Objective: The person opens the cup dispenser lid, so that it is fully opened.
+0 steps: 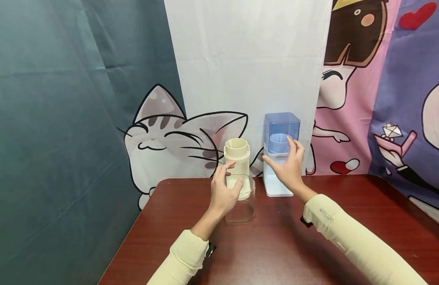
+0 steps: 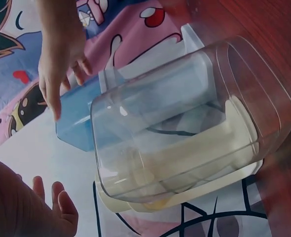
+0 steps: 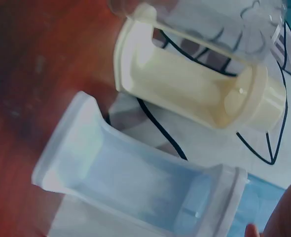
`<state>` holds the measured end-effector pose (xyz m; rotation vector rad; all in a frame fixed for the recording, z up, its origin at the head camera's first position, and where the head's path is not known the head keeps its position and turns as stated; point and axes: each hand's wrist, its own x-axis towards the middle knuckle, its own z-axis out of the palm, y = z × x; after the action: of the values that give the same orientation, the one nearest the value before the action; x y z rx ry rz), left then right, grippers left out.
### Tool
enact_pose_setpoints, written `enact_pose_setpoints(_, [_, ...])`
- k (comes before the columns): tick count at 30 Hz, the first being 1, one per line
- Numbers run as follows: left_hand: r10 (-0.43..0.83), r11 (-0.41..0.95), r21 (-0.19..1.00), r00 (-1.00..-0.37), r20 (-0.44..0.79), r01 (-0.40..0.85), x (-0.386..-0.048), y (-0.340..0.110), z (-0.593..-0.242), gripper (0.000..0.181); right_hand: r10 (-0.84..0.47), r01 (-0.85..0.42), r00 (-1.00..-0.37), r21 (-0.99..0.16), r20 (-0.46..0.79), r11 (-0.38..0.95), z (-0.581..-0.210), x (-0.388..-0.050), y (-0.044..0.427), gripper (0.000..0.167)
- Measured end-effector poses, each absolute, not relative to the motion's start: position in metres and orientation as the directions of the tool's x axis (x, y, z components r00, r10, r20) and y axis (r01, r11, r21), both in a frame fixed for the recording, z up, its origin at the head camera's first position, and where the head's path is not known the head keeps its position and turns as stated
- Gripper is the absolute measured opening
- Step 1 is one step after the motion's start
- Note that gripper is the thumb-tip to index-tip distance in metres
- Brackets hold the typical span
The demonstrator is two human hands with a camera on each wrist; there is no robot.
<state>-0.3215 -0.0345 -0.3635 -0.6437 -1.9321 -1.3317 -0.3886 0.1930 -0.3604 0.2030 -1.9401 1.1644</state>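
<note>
Both hands are raised above the table with fingers spread. My left hand (image 1: 224,190) is beside the top of a clear plastic container (image 1: 243,211), with a gap between them in the left wrist view. The container stands upright in front of a cream dispenser stand (image 1: 237,164), which has a round collar on top. My right hand (image 1: 290,168) is in front of a dispenser with a translucent blue tank (image 1: 281,122) on a pale base (image 1: 278,186). Whether its fingertips touch the tank is unclear. Neither hand holds anything.
The dark red wooden table (image 1: 266,245) carries these things near its back edge. Right behind it hangs a printed curtain (image 1: 248,71) with cartoon figures. A teal curtain (image 1: 62,138) hangs at the left.
</note>
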Motion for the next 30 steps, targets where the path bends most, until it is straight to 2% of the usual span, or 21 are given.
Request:
enact_pose_setpoints(3, [0.018, 0.345, 0.587, -0.631, 0.776, 0.732, -0.319, -0.036, -0.362, 0.051, 0.334, -0.439, -0.629, -0.675, 0.702, 0.593, -0.348, -0.399, 0.193, 0.107])
enact_pose_setpoints(7, [0.022, 0.332, 0.594, -0.636, 0.771, 0.732, -0.316, -0.039, -0.360, 0.050, 0.373, -0.334, -0.663, -0.703, 0.649, 0.628, -0.336, -0.411, 0.190, 0.113])
enact_pose_setpoints(13, [0.041, 0.321, 0.610, -0.654, 0.755, 0.725, -0.312, -0.039, -0.362, 0.049, 0.425, -0.246, -0.676, -0.728, 0.603, 0.640, -0.327, -0.424, 0.190, 0.117])
enact_pose_setpoints(23, [0.025, 0.343, 0.615, -0.661, 0.750, 0.710, -0.307, -0.033, -0.365, 0.050, 0.458, -0.185, -0.690, -0.749, 0.560, 0.636, -0.321, -0.440, 0.196, 0.122])
enact_pose_setpoints(30, [0.022, 0.326, 0.628, -0.670, 0.742, 0.707, -0.306, -0.028, -0.365, 0.052, 0.470, -0.195, -0.659, -0.737, 0.587, 0.647, -0.323, -0.446, 0.195, 0.120])
